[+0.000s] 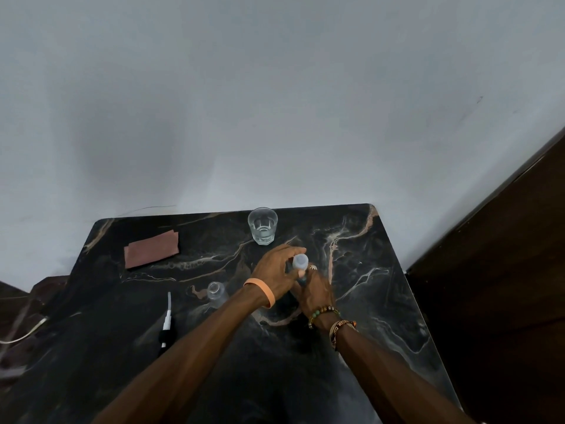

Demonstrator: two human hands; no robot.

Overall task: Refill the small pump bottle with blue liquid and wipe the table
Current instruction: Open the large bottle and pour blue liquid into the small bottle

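On the dark marble table (382, 301), my right hand (315, 293) grips the body of a bottle of blue liquid, mostly hidden by both hands. My left hand (276, 270) pinches that bottle's pale cap (299, 261) at the top. The small clear pump bottle (216, 292) stands uncapped just left of my left wrist. Its pump head with a white tube (167, 321) lies on the table further left. A folded reddish-brown cloth (151, 249) lies at the far left of the table.
A clear glass (262, 225) holding some clear liquid stands at the table's far edge, behind my hands. A grey wall rises behind the table. Dark wooden furniture (504, 270) stands at the right. A white cable (24, 335) runs off the left side.
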